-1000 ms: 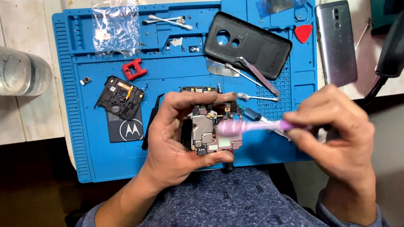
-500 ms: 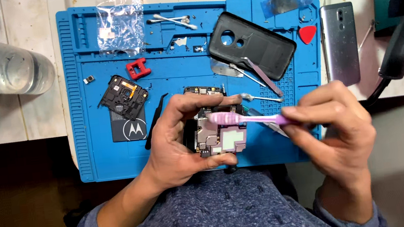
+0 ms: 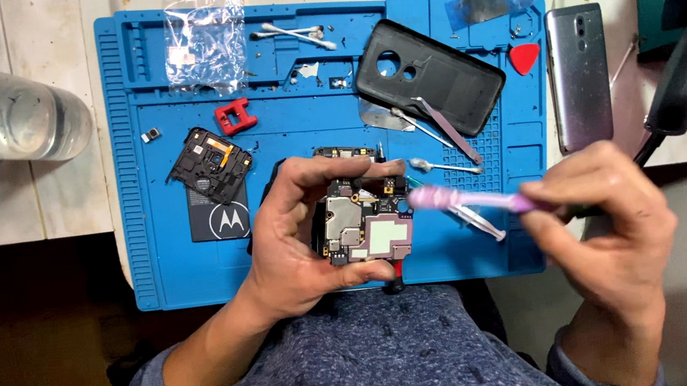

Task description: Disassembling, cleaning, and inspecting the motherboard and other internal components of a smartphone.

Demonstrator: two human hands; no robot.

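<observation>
The left hand [image 3: 297, 240] grips a small dark phone circuit board [image 3: 364, 225] with silvery metal shields, its fingers [image 3: 341, 172] curled over the top edge and thumb under the bottom, just above the ribbed blue silicone repair mat [image 3: 155, 264] on the tabletop. The right hand [image 3: 610, 224] pinches a slim pink plastic brush [image 3: 463, 199], whose blurred head sits beside the board's right edge. A matte black phone back cover [image 3: 429, 77] lies further up the mat.
</observation>
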